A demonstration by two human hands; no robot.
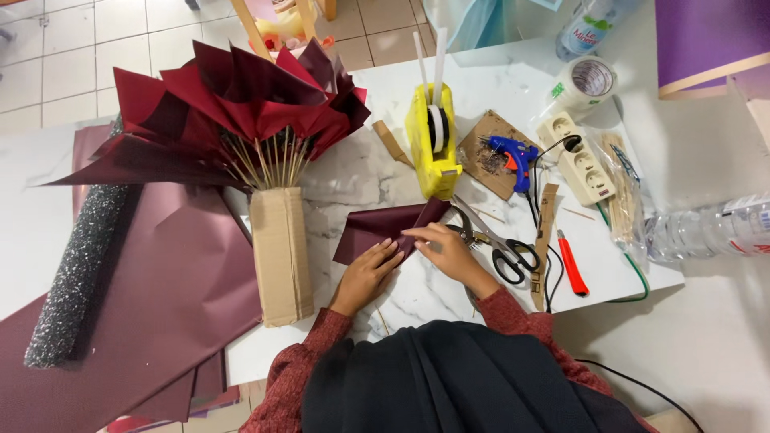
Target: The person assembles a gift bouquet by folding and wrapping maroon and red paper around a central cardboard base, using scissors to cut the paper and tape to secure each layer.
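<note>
Head view. We see both hands pressing a folded maroon sheet flat on the marble desk: left hand fingers spread on its near edge, right hand pinching the fold. Left of them, a cardboard box holds sticks bearing folded red papers. Right: yellow tape dispenser, scissors.

Left hand, right hand (seemingly pinching)

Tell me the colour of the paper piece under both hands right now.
Dark maroon paper piece, plain with no pattern; the head view shows it, on the white marble table.
</note>
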